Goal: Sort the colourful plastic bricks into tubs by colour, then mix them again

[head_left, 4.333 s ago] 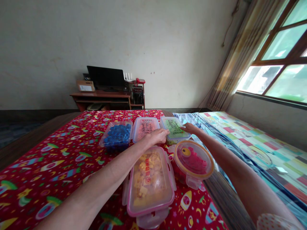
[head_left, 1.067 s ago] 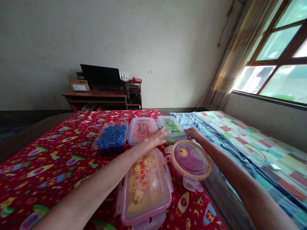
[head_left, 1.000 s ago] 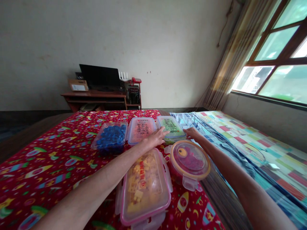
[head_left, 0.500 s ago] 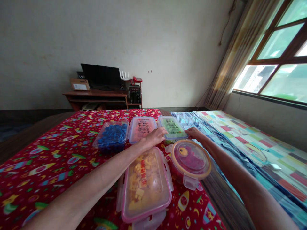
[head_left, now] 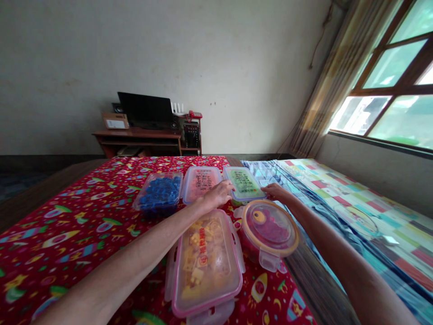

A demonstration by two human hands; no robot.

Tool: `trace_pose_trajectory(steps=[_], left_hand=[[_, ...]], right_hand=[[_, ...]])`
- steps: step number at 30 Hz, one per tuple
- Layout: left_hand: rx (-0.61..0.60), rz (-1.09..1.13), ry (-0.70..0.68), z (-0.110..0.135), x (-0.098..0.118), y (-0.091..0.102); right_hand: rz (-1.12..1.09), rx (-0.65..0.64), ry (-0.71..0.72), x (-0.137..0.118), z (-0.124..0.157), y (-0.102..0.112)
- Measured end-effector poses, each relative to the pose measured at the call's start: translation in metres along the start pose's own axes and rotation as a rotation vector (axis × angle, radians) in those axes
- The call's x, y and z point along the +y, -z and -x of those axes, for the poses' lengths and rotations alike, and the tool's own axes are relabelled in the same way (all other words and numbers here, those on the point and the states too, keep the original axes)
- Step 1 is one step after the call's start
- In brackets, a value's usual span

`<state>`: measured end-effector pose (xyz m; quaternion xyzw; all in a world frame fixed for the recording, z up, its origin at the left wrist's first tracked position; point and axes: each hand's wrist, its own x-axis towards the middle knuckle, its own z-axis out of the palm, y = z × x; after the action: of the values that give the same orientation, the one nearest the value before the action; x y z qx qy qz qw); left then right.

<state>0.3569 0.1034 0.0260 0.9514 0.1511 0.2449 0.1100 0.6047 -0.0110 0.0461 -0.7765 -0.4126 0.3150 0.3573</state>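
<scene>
My left hand (head_left: 221, 193) is at the near left corner of a clear plastic box of green pieces (head_left: 244, 181), its bent fingers on the lid's edge. On the opposite side, my right hand (head_left: 275, 192) pinches the near right corner of the same lid, which carries black handwriting. Left of it lies a lidded box of pinkish-orange pieces (head_left: 202, 180), partly behind my left hand. Below my wrists sit a pink-rimmed box of yellow building blocks (head_left: 206, 266) and a round tub with an orange-rimmed lid (head_left: 270, 228), holding dark pink pieces.
An uncovered-looking clear box of blue pieces (head_left: 161, 190) stands on the left of the red patterned cloth (head_left: 91, 243). To the right is a bed with a patchwork sheet (head_left: 352, 198). A desk with a monitor (head_left: 145, 109) stands against the far wall.
The view has tilted very slightly, so everything sits a little lower. Both hands stay at the green-piece box, with hardly any visible finger movement.
</scene>
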Motion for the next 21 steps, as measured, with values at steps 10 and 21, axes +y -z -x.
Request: trace_pose_trajectory(steps=[10,21], left_hand=[[-0.025,-0.101,0.041,0.000,-0.009,-0.002],[-0.044,-0.221,-0.006,0.000,-0.004,-0.001]], right_hand=[[0.084,0.063,0.053,0.000,-0.010,-0.004],[0.388,0.063,0.205,-0.004,-0.006,-0.007]])
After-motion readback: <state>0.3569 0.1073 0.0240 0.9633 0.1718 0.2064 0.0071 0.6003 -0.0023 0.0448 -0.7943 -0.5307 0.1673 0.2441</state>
